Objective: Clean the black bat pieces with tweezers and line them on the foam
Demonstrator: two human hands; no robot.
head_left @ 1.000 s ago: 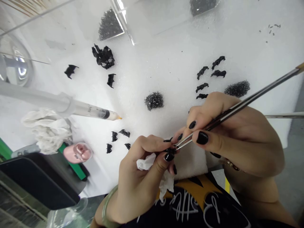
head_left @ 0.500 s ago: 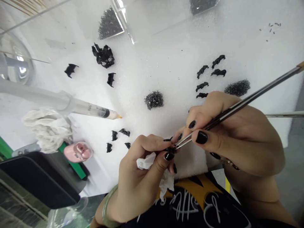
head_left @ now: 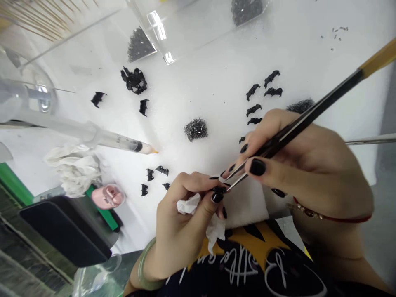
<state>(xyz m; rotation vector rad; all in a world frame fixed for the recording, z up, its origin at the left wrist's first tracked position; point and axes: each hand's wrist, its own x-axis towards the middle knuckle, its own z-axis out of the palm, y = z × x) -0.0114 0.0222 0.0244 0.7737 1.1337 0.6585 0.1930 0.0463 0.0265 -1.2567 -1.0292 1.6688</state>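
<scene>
My left hand [head_left: 182, 222] is closed, pinching a small black piece [head_left: 219, 189] between thumb and forefinger. A crumpled white tissue [head_left: 215, 233] is tucked into the same hand. My right hand [head_left: 312, 169] grips dark tweezers [head_left: 287, 134] with a gold-coloured end, their metal tips parted beside the small piece. Fingers cover most of that piece, so its full shape is hidden. Several black bat-shaped pieces [head_left: 254, 110] lie on the white foam sheet [head_left: 210, 152] beyond my right hand. More bat-shaped pieces [head_left: 150, 174] rest left of my left hand.
A pile of black bits [head_left: 196, 129] lies mid-sheet, near a syringe [head_left: 123, 141] with an orange tip. At left are wadded tissue [head_left: 76, 169], a pink case [head_left: 108, 196] and a dark phone-like slab [head_left: 64, 231]. Clear plastic [head_left: 161, 29] and thin wooden sticks [head_left: 40, 18] are at the top.
The tweezer tips have spread apart, and the tool's rear end has swung upward in view. My left hand keeps its pinch. The whole view has shifted slightly.
</scene>
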